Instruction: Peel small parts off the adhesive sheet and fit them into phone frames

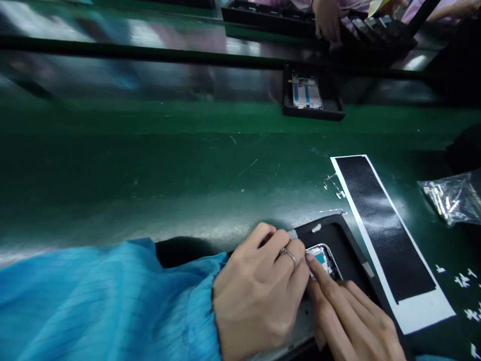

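A phone frame with a silvery rim and a blue patch inside lies in a black tray at the lower middle. My left hand, with a ring on one finger, is curled over the left side of the frame, its fingertips mostly hidden. From the right, my right hand grips the frame, its index fingertip pressed at the edge beside my left fingers. Whether a small part sits between the fingertips cannot be made out. Part of a metal plate shows beneath my hands.
A white sheet with a black ribbed strip lies right of the tray, near thin flex strips. Further right are a clear bag of small parts and white scraps. Another tray holds a phone frame; a co-worker's hand is beyond.
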